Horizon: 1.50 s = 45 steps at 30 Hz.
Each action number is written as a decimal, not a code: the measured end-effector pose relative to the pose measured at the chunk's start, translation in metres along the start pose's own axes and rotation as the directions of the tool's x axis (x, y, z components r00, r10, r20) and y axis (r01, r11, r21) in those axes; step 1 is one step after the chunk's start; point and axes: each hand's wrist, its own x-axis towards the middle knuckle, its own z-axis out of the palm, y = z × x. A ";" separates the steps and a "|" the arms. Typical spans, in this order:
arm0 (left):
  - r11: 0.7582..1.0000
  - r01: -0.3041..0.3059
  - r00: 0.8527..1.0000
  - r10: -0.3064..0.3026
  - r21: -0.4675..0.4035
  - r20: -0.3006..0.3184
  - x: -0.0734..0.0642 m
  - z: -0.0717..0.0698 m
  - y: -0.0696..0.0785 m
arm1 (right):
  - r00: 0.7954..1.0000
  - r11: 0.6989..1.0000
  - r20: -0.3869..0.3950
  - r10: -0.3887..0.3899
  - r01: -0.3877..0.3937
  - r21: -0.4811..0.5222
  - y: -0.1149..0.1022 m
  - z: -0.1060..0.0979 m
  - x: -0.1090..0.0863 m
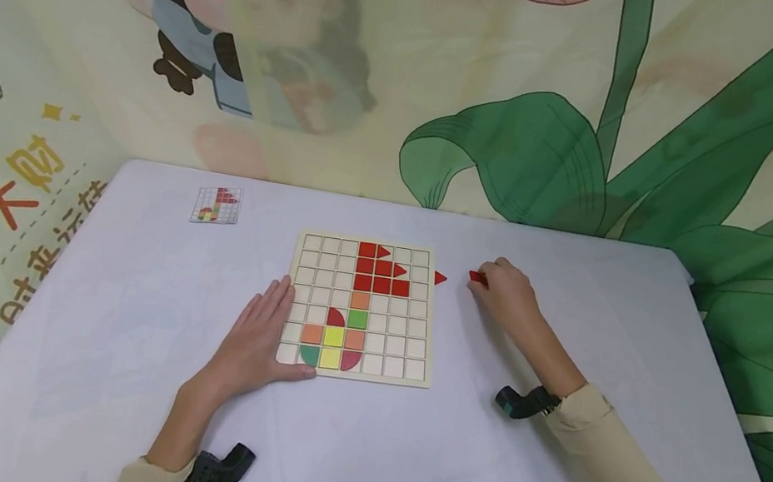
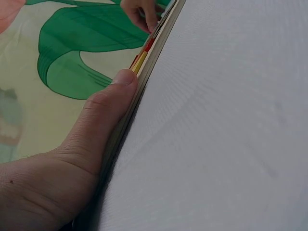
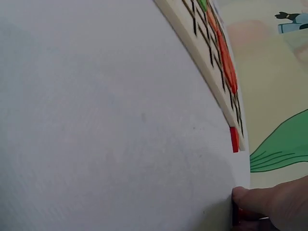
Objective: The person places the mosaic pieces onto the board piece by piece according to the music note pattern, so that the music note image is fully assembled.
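A square wooden grid board [image 1: 408,346] lies flat, with red, orange, yellow and green pieces set in its cells. My left hand [image 1: 255,338] rests along its left side, fingers straight and thumb at the front edge; the left wrist view shows that thumb [image 2: 113,103] against the rim. Right of the board, my right hand [image 1: 508,296] pinches a small red piece [image 1: 475,277] close to the tabletop, its shape mostly hidden by the fingers. Between that hand and the board lies a red triangle piece [image 1: 440,278], by the board's right edge [image 3: 202,72].
A small pattern card [image 1: 217,205] with a coloured grid picture lies at the back left of the white-covered table [image 1: 119,300]. Behind the table hangs a printed cloth [image 1: 368,162] with leaves and figures. A dark wrist camera [image 1: 526,401] sits on each forearm.
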 end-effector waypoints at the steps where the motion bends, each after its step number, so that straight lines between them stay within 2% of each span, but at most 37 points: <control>1: 1.000 -0.001 1.000 0.001 -0.001 -0.001 0.000 0.000 0.000 | 1.000 1.000 0.010 -0.002 0.002 -0.021 -0.001 0.000 0.001; 5: 1.000 0.002 1.000 -0.002 0.004 0.002 0.000 0.000 0.000 | 1.000 0.999 0.023 -0.006 0.007 -0.041 -0.002 0.001 0.002; 11: 1.000 0.006 1.000 -0.006 0.012 0.002 0.000 0.000 0.000 | 1.000 1.000 0.002 -0.025 0.025 0.004 0.003 0.004 0.002; 17: 1.000 0.000 1.000 0.000 0.011 -0.003 0.000 -0.001 0.000 | 0.995 0.993 -0.095 -0.044 0.054 0.102 0.008 0.005 0.000; 20: 1.000 -0.001 1.000 0.001 0.012 0.000 0.000 -0.001 0.000 | 0.984 0.984 -0.152 -0.093 0.114 0.138 0.003 0.004 -0.003; 24: 1.000 -0.001 1.000 0.001 0.008 0.000 0.000 -0.001 0.000 | 0.956 0.954 -0.183 -0.230 0.259 0.153 -0.015 0.002 -0.009; 26: 1.000 0.001 1.000 -0.001 0.008 0.000 0.000 -0.001 0.000 | 0.923 0.922 -0.186 -0.336 0.363 0.134 -0.026 0.002 -0.011; 28: 1.000 0.002 1.000 -0.002 0.013 0.000 0.000 -0.001 -0.001 | 0.873 0.873 -0.170 -0.457 0.477 0.099 -0.040 0.001 -0.012; 29: 1.000 0.003 1.000 -0.003 0.014 0.001 0.000 -0.001 -0.001 | 0.840 0.842 -0.150 -0.521 0.535 0.075 -0.046 0.001 -0.012; 31: 1.000 0.005 1.000 -0.006 0.015 0.004 0.000 -0.001 -0.002 | 0.763 0.766 -0.104 -0.638 0.643 0.023 -0.061 0.003 -0.013; 33: 1.000 0.006 1.000 -0.006 0.015 0.005 0.000 -0.002 -0.002 | 0.688 0.688 -0.036 -0.725 0.725 -0.002 -0.076 0.005 -0.013; 36: 1.000 0.003 1.000 -0.004 0.014 0.008 -0.001 -0.002 -0.002 | 0.591 0.592 0.069 -0.804 0.806 -0.009 -0.101 0.012 -0.010; 38: 1.000 0.001 1.000 -0.001 0.015 0.007 -0.002 -0.002 -0.003 | 0.541 0.546 0.132 -0.831 0.838 0.006 -0.118 0.018 -0.007; 39: 1.000 -0.001 1.000 0.001 0.014 0.006 -0.002 -0.002 -0.003 | 0.520 0.528 0.160 -0.839 0.849 0.009 -0.125 0.020 -0.006; 41: 1.000 -0.007 1.000 0.007 0.012 0.003 -0.002 -0.002 -0.003 | 0.497 0.510 0.198 -0.845 0.860 0.022 -0.139 0.026 -0.003; 45: 1.000 -0.013 1.000 0.012 0.009 0.013 -0.002 -0.001 -0.002 | 0.486 0.509 0.243 -0.840 0.860 0.040 -0.156 0.034 0.002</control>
